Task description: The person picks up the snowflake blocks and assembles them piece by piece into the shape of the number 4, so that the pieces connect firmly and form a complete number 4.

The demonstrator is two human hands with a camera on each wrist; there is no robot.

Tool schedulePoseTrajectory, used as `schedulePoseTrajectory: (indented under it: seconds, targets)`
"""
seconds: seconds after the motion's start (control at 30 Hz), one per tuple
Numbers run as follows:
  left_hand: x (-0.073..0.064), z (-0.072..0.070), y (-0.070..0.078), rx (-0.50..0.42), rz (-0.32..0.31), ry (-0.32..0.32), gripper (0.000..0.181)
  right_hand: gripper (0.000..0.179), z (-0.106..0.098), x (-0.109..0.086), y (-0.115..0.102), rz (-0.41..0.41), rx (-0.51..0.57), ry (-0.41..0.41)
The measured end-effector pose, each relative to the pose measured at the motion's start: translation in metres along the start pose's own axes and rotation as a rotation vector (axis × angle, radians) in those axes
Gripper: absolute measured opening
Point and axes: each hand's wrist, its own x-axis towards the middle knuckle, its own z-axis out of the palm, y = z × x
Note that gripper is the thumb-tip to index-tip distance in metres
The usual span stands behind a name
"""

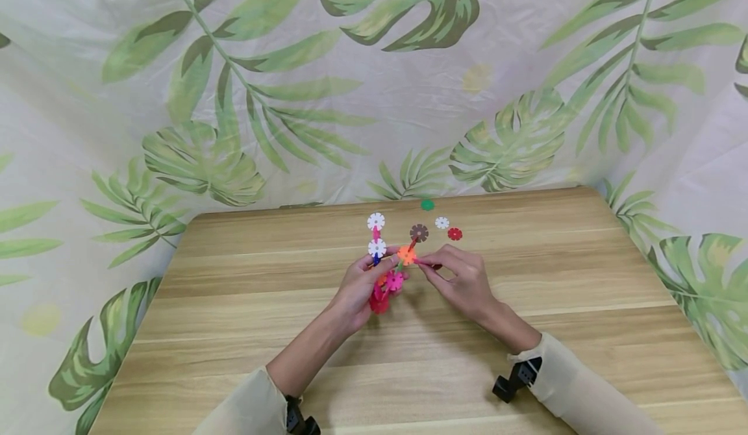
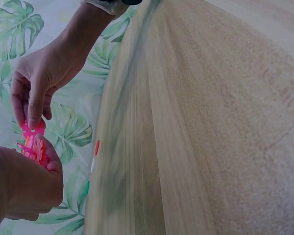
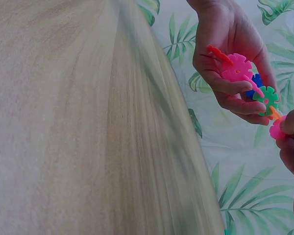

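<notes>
My left hand [image 1: 358, 285] holds a branching chain of toothed plastic snowflake discs. On its left branch stand two white discs [image 1: 376, 248] with a pink one edge-on between them. The other branch has an orange disc [image 1: 406, 255], then a red one leading up to a brown disc [image 1: 419, 232]. Lower down, bright pink discs [image 1: 395, 282] sit at my left fingers. Thumb and fingers of my right hand [image 1: 464, 279] pinch a pink disc [image 3: 276, 128] right at the orange disc's edge. A green disc [image 3: 268, 99] shows between that end and my left hand.
Beyond my hands, a green disc [image 1: 428, 205], a white disc [image 1: 441, 223] and a red disc [image 1: 454, 234] lie loose near the far edge of the wooden table [image 1: 245, 279]. Leaf-patterned cloth [image 1: 409, 97] hangs behind the table and at its sides.
</notes>
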Motion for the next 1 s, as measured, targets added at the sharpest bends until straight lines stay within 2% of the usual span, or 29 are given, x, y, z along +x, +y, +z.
schedulePoseTrajectory:
  seconds: [0.27, 0.6, 0.77, 1.0]
  targets:
    - [0.0021, 0.0012, -0.0009, 0.036, -0.019, 0.052, 0.029, 0.022, -0.0008, -0.0013, -0.0015, 0.008, 0.004, -0.025]
    - [0.0027, 0.0013, -0.0026, 0.071, -0.032, 0.063, 0.025, 0.023, 0.0005, -0.0038, -0.001, -0.006, 0.024, -0.021]
    - [0.0029, 0.0002, -0.0027, 0.117, -0.035, 0.06, 0.024, 0.025, 0.0021, -0.0064, 0.0008, -0.019, 0.028, -0.013]
    - [0.0032, -0.0023, -0.0041, 0.152, -0.031, 0.044, 0.022, 0.022, 0.0055, -0.0076, 0.0008, -0.07, 0.023, 0.013]
